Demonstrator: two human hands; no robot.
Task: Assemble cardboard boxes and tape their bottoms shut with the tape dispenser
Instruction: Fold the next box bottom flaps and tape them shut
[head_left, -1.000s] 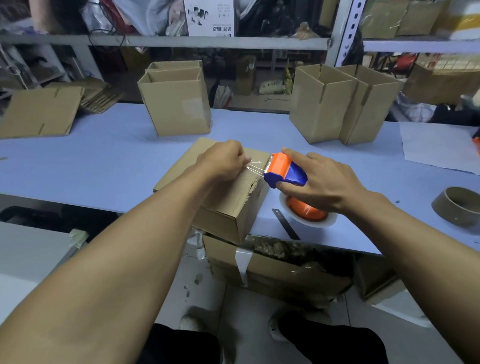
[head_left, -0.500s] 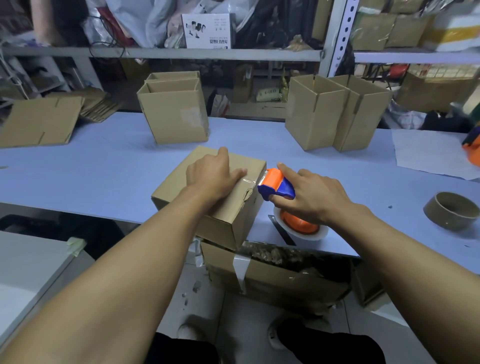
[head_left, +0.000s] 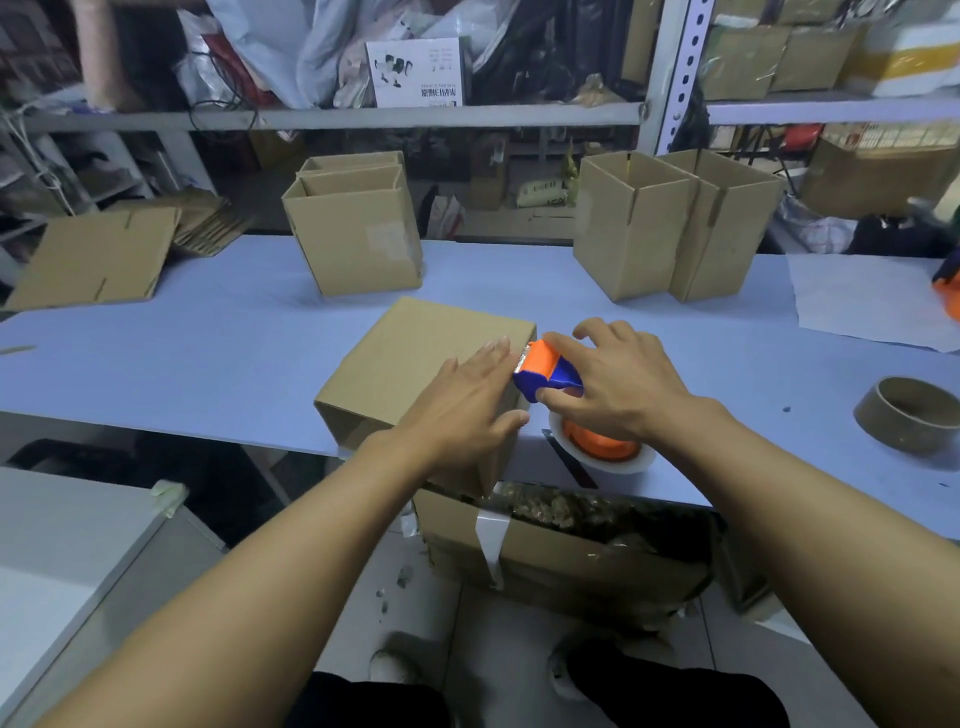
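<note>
- Cardboard box (head_left: 415, 364) sits upside down at the near edge of the desk (head_left: 208, 364), partly overhanging it, bottom up.
- My left hand (head_left: 462, 410) lies flat on the box, fingers straight, pressing down near its right edge.
- My right hand (head_left: 618, 384) grips the tape dispenser (head_left: 545, 369), nose against the box's right edge.
- Risk, as I judge it: a hard pull could drag the overhanging box off the edge, or lay the tape crooked.
- Finished boxes (head_left: 670, 228) stand farther back.
</note>
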